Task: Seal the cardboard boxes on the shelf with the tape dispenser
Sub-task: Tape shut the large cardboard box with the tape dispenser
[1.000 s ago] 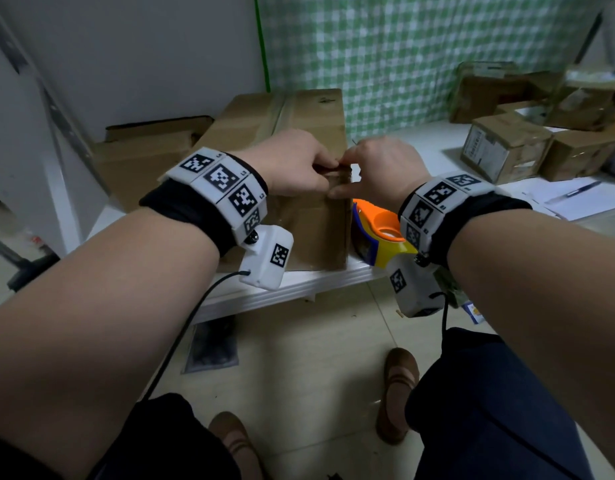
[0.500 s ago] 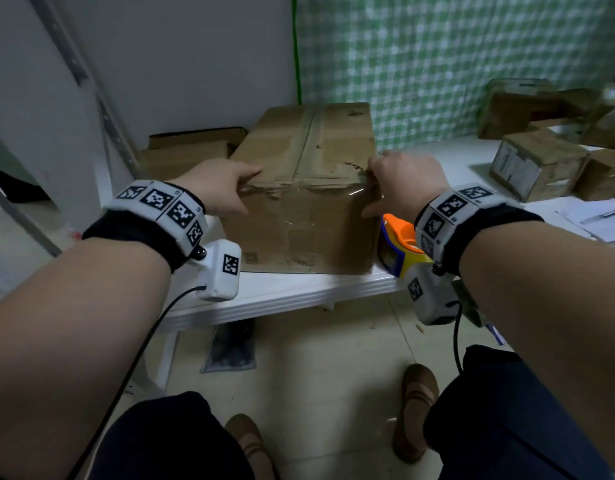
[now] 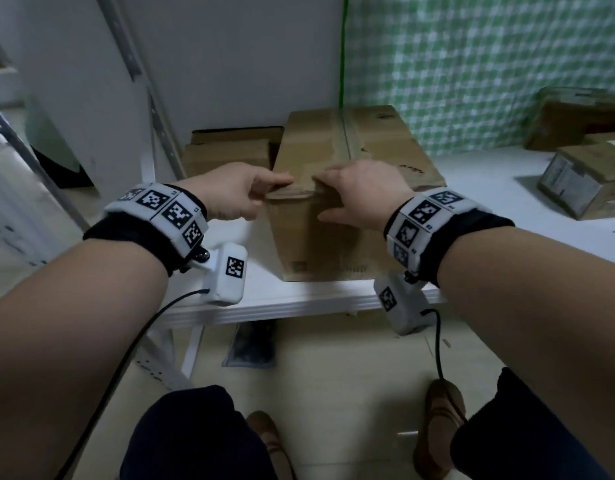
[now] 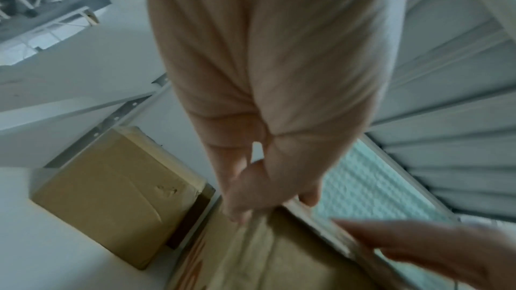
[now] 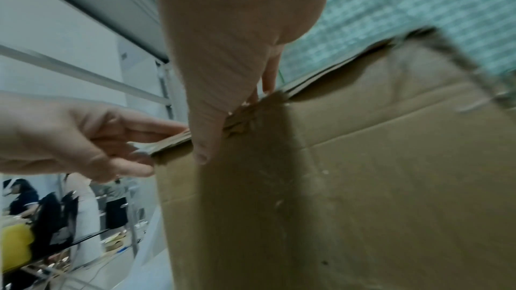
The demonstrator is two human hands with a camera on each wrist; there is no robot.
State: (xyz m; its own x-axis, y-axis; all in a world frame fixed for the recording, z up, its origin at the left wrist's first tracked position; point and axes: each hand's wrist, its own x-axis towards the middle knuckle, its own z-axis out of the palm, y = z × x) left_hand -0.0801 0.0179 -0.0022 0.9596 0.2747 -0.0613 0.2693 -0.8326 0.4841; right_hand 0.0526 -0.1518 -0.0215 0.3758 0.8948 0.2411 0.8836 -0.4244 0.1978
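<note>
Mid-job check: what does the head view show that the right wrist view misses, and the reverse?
Head view only: the flatter box left of the big box, the small boxes on the right of the white shelf, and the person's shoes. Right wrist view only: close up, the right thumb lying over the frayed front top edge, and people working in the background. Both: the big cardboard box, with the left hand and right hand at that edge.

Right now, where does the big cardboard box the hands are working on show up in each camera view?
Head: big cardboard box at centre, on the white shelf, both hands at its near top edge.
Left wrist: bottom centre, below the left hand.
Right wrist: fills the right half, behind the right hand.
Shared landmark: the torn front top edge under the fingers.
</note>
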